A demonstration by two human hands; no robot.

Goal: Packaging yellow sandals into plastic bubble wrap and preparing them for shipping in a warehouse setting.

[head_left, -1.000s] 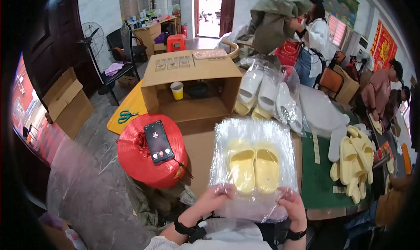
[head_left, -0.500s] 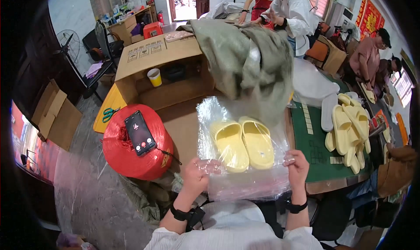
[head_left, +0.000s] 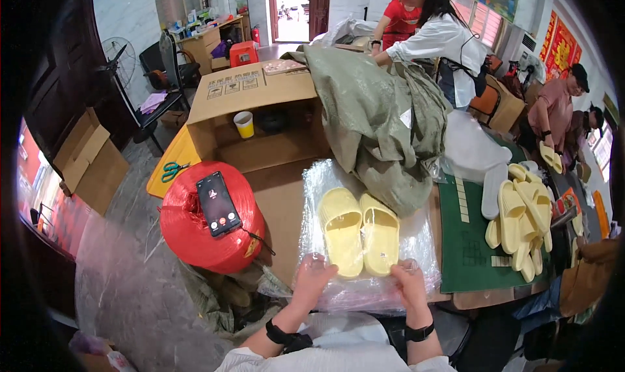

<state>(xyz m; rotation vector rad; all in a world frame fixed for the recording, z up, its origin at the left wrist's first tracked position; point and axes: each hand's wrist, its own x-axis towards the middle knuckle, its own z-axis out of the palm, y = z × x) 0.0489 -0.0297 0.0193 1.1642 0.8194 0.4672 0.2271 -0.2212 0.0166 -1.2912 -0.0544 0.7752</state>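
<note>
Sack (head_left: 377, 118) settled | slippers (head_left: 358, 232) bagged, just beyond both hands' fingertips (head_left: 312, 262)

You get bright, even daylight here, strongest from the open doorway (head_left: 293, 7) and the windows (head_left: 478, 7) at the far end. Glare glints off the clear plastic bag (head_left: 364, 242). Shadows stay soft. Fisheye bending curves straight edges, and the corners fall to black.

A phone (head_left: 218, 204) lies on the twine spool (head_left: 207, 232), left of the bagged slippers (head_left: 359, 232)
</note>
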